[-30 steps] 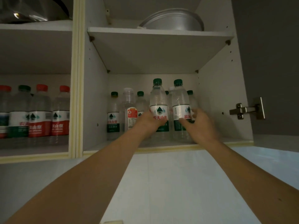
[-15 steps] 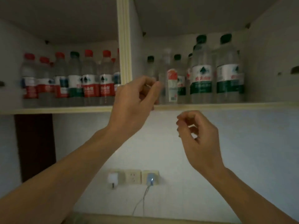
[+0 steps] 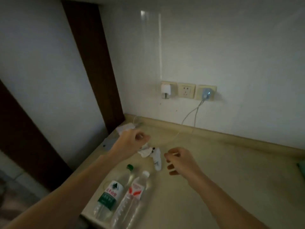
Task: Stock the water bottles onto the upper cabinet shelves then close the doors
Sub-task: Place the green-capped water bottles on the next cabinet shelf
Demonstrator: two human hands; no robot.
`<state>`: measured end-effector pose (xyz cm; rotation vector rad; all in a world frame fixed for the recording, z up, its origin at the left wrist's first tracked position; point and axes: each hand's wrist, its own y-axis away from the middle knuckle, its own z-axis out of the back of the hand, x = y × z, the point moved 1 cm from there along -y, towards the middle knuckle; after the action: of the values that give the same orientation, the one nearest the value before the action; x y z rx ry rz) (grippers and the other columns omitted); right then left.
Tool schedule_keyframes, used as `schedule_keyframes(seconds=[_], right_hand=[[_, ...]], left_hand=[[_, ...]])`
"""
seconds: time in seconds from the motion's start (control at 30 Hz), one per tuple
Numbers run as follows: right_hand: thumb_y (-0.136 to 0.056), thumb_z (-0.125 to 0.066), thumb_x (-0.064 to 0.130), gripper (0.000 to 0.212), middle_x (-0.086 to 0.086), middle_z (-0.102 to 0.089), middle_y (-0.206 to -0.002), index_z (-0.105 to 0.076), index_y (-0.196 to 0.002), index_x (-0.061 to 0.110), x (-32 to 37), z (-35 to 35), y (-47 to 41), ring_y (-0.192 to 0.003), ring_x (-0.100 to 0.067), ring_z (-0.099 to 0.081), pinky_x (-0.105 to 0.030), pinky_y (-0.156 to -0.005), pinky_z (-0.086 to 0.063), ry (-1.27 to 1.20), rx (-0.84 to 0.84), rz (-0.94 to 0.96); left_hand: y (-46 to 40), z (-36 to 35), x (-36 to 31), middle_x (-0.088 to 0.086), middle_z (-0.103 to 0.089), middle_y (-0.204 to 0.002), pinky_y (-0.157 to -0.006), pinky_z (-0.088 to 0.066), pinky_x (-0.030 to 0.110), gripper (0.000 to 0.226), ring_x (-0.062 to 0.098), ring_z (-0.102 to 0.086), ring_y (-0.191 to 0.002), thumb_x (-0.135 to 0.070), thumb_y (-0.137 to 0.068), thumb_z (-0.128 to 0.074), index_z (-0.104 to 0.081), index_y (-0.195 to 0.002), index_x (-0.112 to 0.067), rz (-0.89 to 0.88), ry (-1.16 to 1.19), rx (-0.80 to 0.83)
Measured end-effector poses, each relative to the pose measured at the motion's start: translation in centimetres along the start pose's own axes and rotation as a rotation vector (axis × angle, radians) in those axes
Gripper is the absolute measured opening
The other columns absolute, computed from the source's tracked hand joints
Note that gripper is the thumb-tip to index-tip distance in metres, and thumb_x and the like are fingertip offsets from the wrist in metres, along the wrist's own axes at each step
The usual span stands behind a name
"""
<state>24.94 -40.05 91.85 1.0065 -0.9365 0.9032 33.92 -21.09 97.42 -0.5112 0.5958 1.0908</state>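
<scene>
Countertop (image 3: 231,171) beige, two bottles (image 3: 122,192) lying flat, wall sockets (image 3: 186,90) behind, hands (image 3: 181,161) loosely curled, seemingly empty.

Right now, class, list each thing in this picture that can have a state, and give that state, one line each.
Left hand: fingers loosely curled, holding nothing.
Right hand: fingers loosely curled, holding nothing.
Green-cap bottle: capped, lying on the counter.
White-cap bottle: capped, lying beside the green-cap bottle.
White charger: plugged in.
Middle socket: unused.
Blue plug: plugged in, light on, cable hanging down.
</scene>
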Motion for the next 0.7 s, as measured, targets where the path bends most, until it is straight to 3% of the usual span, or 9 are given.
schedule_keyframes(seconds=[0.13, 0.2, 0.27, 0.33, 0.43, 0.53, 0.7], right_hand=[[-0.083, -0.071, 0.037, 0.032, -0.004, -0.07, -0.098, -0.06, -0.107, 0.02, -5.1, -5.7, 0.8, -0.079, -0.018, -0.071, -0.039, -0.068, -0.064, -0.026, 0.084, -0.22], [-0.082, -0.072, 0.042, 0.044, -0.004, -0.066, -0.108, -0.052, -0.116, 0.022, -6.5, -8.0, 1.7, -0.087, -0.019, -0.069, -0.036, -0.069, -0.064, -0.035, 0.128, -0.31], [-0.078, -0.076, 0.05, 0.058, -0.001, -0.061, -0.114, -0.043, -0.12, 0.028, -7.5, -10.3, 2.7, -0.095, -0.019, -0.067, -0.031, -0.063, -0.061, -0.015, 0.168, -0.389], [-0.079, -0.076, 0.053, 0.059, 0.0, -0.061, -0.114, -0.043, -0.12, 0.025, -8.2, -12.7, 3.4, -0.098, -0.021, -0.065, -0.03, -0.059, -0.059, -0.002, 0.196, -0.447], [-0.085, -0.07, 0.052, 0.055, 0.003, -0.059, -0.11, -0.04, -0.124, 0.027, -8.8, -15.6, 4.1, -0.095, -0.019, -0.064, -0.029, -0.056, -0.057, -0.014, 0.221, -0.5], [-0.089, -0.069, 0.038, 0.052, 0.009, -0.058, -0.103, -0.038, -0.129, 0.025, -9.3, -17.4, 4.1, -0.087, -0.012, -0.064, -0.027, -0.056, -0.057, 0.008, 0.204, -0.471], [-0.086, -0.072, 0.033, 0.06, 0.002, -0.06, -0.115, -0.037, -0.134, 0.024, -9.7, -18.7, 3.9, -0.103, -0.019, -0.064, -0.042, -0.08, -0.062, 0.004, 0.114, -0.399]], left_hand=[[2.3, -2.1, 9.6, 0.01, -0.065, -0.087, -0.076, -0.049, 0.037, 0.031, 0.022, -0.061, -0.078, -0.04, -0.093, -0.066, -0.063, -0.085, -0.011, 0.243, -0.169, 0.103], [3.7, -2.6, 13.4, 0.01, -0.063, -0.103, -0.085, -0.047, 0.036, 0.028, 0.023, -0.06, -0.093, -0.036, -0.091, -0.07, -0.062, -0.101, -0.012, 0.328, -0.174, 0.142], [5.2, -2.7, 16.6, 0.01, -0.059, -0.123, -0.09, -0.046, 0.032, 0.05, 0.023, -0.057, -0.109, -0.04, -0.089, -0.072, -0.057, -0.126, -0.009, 0.413, -0.215, 0.21], [6.8, -2.8, 19.1, 0.008, -0.055, -0.13, -0.085, -0.045, 0.026, 0.065, 0.02, -0.056, -0.11, -0.045, -0.087, -0.073, -0.049, -0.138, -0.013, 0.474, -0.238, 0.287], [8.5, -3.2, 21.2, 0.001, -0.057, -0.117, -0.067, -0.044, 0.012, 0.072, 0.012, -0.058, -0.095, -0.046, -0.087, -0.074, -0.04, -0.145, -0.018, 0.515, -0.14, 0.399], [9.2, -3.3, 21.6, -0.005, -0.059, -0.107, -0.06, -0.044, 0.008, 0.069, 0.002, -0.058, -0.085, -0.048, -0.086, -0.073, -0.043, -0.143, -0.022, 0.439, -0.132, 0.401], [9.0, -3.8, 20.7, -0.01, -0.057, -0.104, -0.06, -0.047, 0.006, 0.064, -0.001, -0.058, -0.085, -0.038, -0.088, -0.074, -0.046, -0.142, -0.021, 0.379, -0.085, 0.425]])
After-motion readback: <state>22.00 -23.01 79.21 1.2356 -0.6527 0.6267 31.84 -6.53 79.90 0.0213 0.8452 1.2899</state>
